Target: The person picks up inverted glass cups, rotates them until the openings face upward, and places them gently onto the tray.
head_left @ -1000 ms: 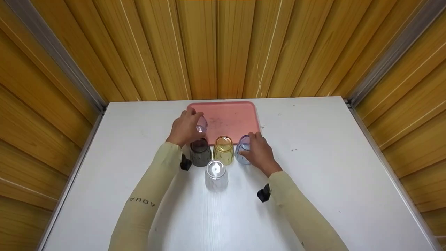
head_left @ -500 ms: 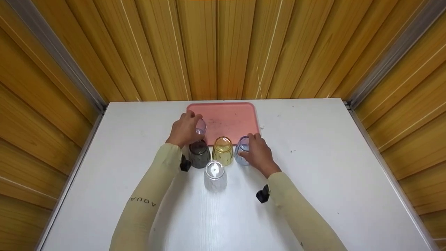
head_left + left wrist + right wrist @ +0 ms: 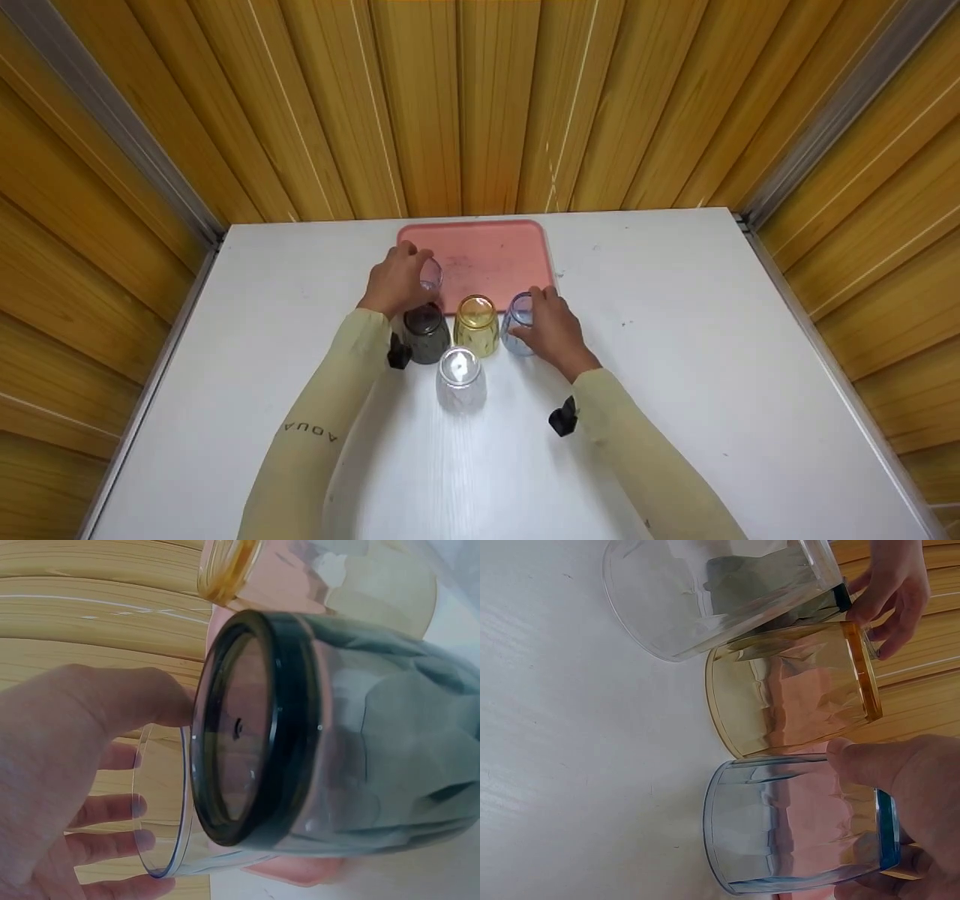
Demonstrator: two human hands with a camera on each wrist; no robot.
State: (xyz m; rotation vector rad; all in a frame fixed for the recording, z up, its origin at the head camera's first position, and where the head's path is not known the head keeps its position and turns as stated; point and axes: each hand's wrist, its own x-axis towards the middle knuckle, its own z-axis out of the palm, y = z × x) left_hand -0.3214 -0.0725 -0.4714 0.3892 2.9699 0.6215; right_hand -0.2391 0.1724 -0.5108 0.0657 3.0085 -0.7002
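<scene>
My left hand (image 3: 394, 283) grips a pale lilac-tinted drinking glass (image 3: 431, 279) near its upper end, over the left part of the pink tray (image 3: 495, 259). In the left wrist view, the thumb and spread fingers go round that glass (image 3: 161, 799), partly hidden behind a dark grey glass (image 3: 292, 735). My right hand (image 3: 556, 330) holds a blue glass (image 3: 795, 829) by its base end, thumb on one side and fingers on the other. This glass stands upside down on the table. Between the hands stands an upturned yellow glass (image 3: 477, 330), with the grey one to its left.
An upturned clear glass (image 3: 461, 382) stands nearest, in front of the grey and yellow ones. The white table (image 3: 660, 397) stretches to both sides. Wood-patterned corrugated walls (image 3: 495, 112) rise behind it and at both sides.
The left hand and its lilac glass have come down slightly toward the table. My right hand keeps its hold on the blue glass. The whole view has shifted a little.
</scene>
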